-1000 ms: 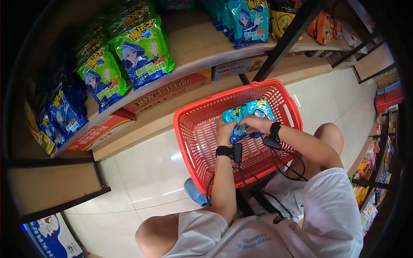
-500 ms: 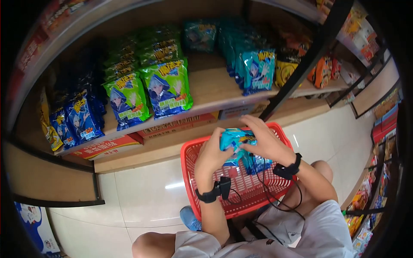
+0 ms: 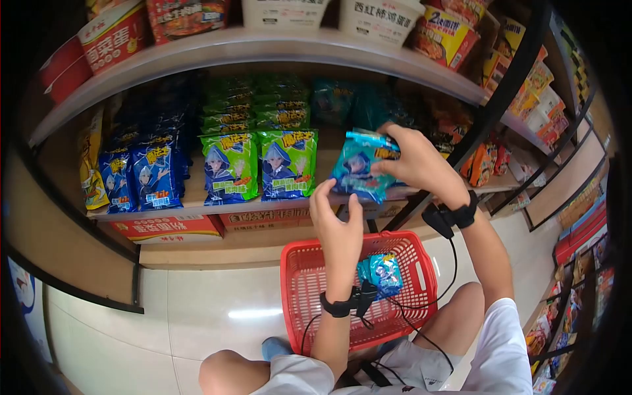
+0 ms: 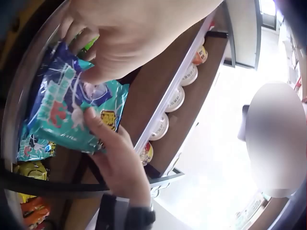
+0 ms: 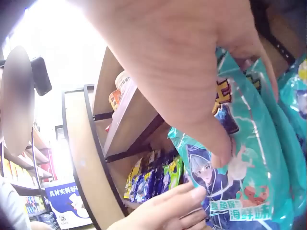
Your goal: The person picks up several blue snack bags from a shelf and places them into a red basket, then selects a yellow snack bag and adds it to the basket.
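Observation:
My right hand [image 3: 418, 161] grips a teal snack packet [image 3: 361, 168] by its upper right side, in front of the middle shelf. Its thumb lies across the printed front in the right wrist view, where more teal wrapping [image 5: 276, 112] shows close behind. My left hand [image 3: 337, 220] reaches up at the packet's lower left corner, fingers extended and thumb apart; the left wrist view has its thumb over the packet's front [image 4: 67, 112]. Below, a red basket [image 3: 293, 283] on the floor holds teal packets [image 3: 385, 273].
Green packets [image 3: 288, 164] and blue packets [image 3: 157, 174] stand in rows on the shelf to the left. Above runs a shelf of instant noodle tubs [image 3: 382, 23]. A black upright post [image 3: 490, 118] rises at the right. Wrist-camera cables [image 3: 411, 306] hang over the basket.
Both hands went into the basket, lifted teal packet goods out and carried them up to the shelf. The left hand has eased from its grip to the packet's lower corner. The head view has tilted up.

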{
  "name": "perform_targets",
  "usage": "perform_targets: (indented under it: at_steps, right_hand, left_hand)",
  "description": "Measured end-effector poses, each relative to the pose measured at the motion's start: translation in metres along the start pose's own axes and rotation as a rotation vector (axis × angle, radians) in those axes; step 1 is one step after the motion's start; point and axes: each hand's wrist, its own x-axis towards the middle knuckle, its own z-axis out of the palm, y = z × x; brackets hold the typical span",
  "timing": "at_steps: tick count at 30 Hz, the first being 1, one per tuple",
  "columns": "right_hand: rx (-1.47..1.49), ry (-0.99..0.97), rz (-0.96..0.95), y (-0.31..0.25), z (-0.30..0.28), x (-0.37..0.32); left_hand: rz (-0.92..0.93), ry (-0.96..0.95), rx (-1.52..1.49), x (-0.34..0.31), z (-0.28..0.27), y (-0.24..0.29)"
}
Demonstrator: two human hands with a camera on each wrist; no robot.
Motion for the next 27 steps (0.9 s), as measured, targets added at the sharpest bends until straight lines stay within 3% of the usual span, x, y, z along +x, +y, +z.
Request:
perform_targets:
  at_steps: [1, 3, 5, 6, 10, 13, 22, 25, 27]
  right_hand:
    - [-0.018, 0.028, 0.027, 0.002, 0.000, 0.011]
    - [-0.044, 0.115, -0.022, 0.013, 0.010, 0.034]
    - [-0.090, 0.122, -0.025, 0.028, 0.023, 0.059]
    - [-0.125, 0.085, -0.006, 0.036, 0.030, 0.073]
    - [-0.250, 0.020, -0.001, 0.066, 0.054, 0.125]
    - [-0.232, -0.086, -0.073, 0.069, 0.057, 0.152]
    - [-0.607, -0.062, -0.159, 0.080, 0.076, 0.211]
    - [-0.671, -0.105, -0.090, 0.083, 0.079, 0.221]
    - [-0.601, -0.087, -0.183, 0.091, 0.080, 0.225]
  left_hand:
    - [0.067, 0.046, 0.076, 0.002, 0.003, 0.005]
    - [0.019, -0.028, -0.082, 0.009, 0.012, 0.014]
    - [-0.233, -0.130, -0.579, 0.022, 0.033, 0.008]
    - [-0.285, -0.199, -0.640, 0.032, 0.035, 0.012]
    - [-0.322, -0.135, -0.729, 0.072, 0.073, -0.023]
    - [-0.479, -0.030, -0.884, 0.098, 0.088, -0.022]
    - [-0.765, 0.125, -1.216, 0.162, 0.139, -0.079]
    - [-0.822, 0.132, -1.453, 0.166, 0.150, -0.095]
    - [-0.843, 0.205, -1.504, 0.165, 0.158, -0.102]
